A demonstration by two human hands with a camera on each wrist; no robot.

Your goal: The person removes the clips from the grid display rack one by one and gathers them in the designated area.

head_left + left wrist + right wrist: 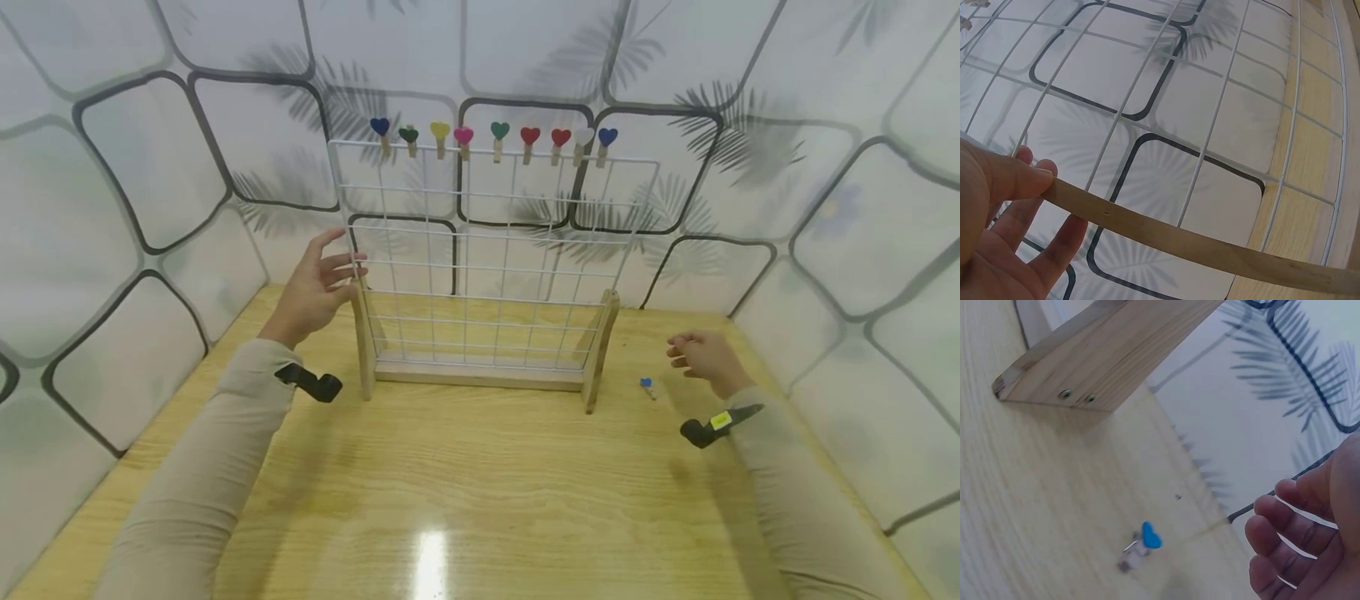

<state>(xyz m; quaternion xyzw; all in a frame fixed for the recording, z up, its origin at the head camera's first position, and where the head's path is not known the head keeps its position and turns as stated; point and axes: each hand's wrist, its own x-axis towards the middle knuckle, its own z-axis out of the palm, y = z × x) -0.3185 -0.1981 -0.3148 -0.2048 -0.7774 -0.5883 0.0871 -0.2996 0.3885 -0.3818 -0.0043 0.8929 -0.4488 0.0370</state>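
A white wire grid rack (487,267) stands upright on a wooden base between the two hands. My left hand (311,287) holds the top of the rack's left wooden post (1166,240), thumb on one side and fingers on the other. Along the grid's top wire sits a row of small wooden clothespins with coloured hearts, such as a yellow one (440,132) and a pink one (463,136). A blue heart clothespin (1150,536) lies on the table right of the rack. Near it, above the table, my right hand (705,358) hangs loosely curled and holds nothing.
The rack stands on a light wood-grain table (480,467). Patterned white walls (525,50) rise behind it and at both sides. On the right, the rack's wooden foot (1091,369) rests on the table near the loose clothespin.
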